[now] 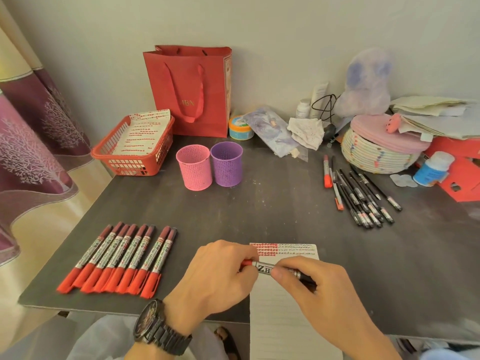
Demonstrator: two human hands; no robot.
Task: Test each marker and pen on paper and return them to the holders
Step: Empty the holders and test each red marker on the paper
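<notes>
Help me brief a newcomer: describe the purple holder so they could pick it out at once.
Start at the red gift bag standing at the back of the dark table. In front of it stand two perforated cups side by side. The purple holder is the right one; the pink holder beside it differs only in colour.

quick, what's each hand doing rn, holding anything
left hand: grips the red cap end of the marker.
right hand: pinches the same marker's barrel.
</notes>
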